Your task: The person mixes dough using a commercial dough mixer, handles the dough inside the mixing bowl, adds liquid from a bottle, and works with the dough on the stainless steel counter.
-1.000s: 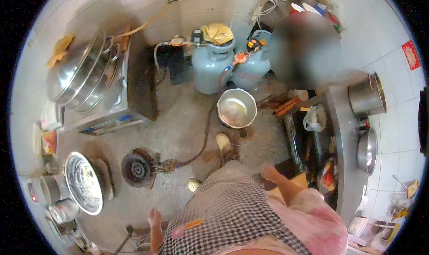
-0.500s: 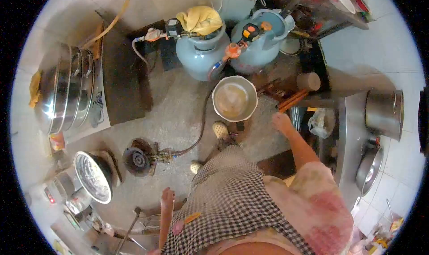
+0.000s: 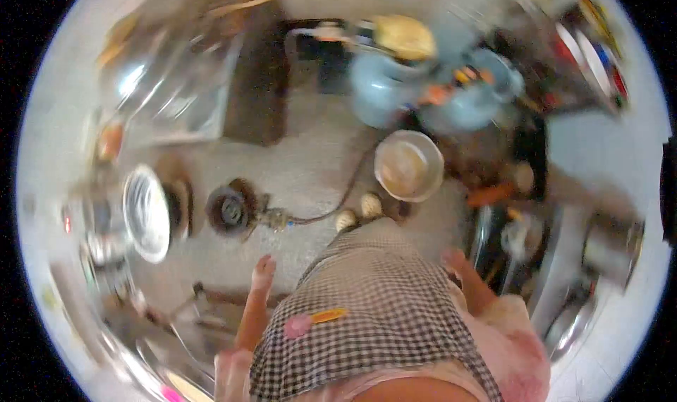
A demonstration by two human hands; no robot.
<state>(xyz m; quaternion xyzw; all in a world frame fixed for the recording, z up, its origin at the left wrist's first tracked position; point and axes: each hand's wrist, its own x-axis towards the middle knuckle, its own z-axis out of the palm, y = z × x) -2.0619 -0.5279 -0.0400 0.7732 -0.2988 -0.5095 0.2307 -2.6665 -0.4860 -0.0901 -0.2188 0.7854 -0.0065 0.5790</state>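
Note:
My left hand (image 3: 263, 272) hangs out to the left of my checked apron (image 3: 367, 282). Its fingers look loosely apart, with nothing seen in them. On the other side, my right hand (image 3: 458, 264) is beside the apron, near the low shelf at right. Motion softens its fingers, which appear loose and empty. A metal pot (image 3: 409, 166) with pale, cloudy contents stands on the floor ahead of my feet. To the left sits a round gas burner (image 3: 231, 210), its hose running toward the blue gas cylinders. Neither hand touches these things.
Two blue gas cylinders (image 3: 388, 88) stand at the back, one with a yellow cloth (image 3: 404, 37) on top. Large steamers (image 3: 166, 77) are at upper left. A wide metal basin (image 3: 147, 215) leans at left. A steel counter (image 3: 546, 261) carries a tall pot (image 3: 612, 250) at right.
The view has turned left, shifting the floor pot and cylinders rightward in it. My right hand has drawn back toward my body. Both feet now show close together near the pot.

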